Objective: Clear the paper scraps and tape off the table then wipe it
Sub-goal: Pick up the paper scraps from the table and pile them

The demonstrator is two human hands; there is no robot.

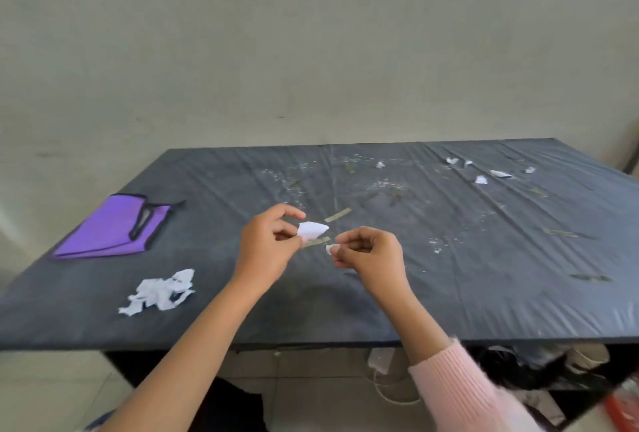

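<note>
Both hands hover just above the middle of the dark grey plastic-covered surface, close together, and each one pinches paper. The left hand holds a white triangular paper scrap between thumb and fingertips, with its point toward three o'clock. The right hand, fingers curled in, nips a small white paper bit at its fingertips. Held this way, the pieces look ready to be passed into one hand, probably so the other is free to pick again. Two olive-tan tape strips lie flat just beyond and beneath the hands, one at about one o'clock from the left hand and one under the held scrap. They look stuck down and will likely need peeling by a fingernail. A heap of torn white paper scraps sits at eight o'clock from the hands, near the front edge, and seems to be the collecting spot. A folded purple cloth with black edging waits at nine o'clock, apart from the litter, presumably kept for the wipe. More loose white paper scraps lie well apart at two o'clock near the far edge. White crumbs and faint tape marks dust the wrinkled sheet at twelve o'clock. The paper looks thin, crumpled and light, so it should lift easily.
</note>
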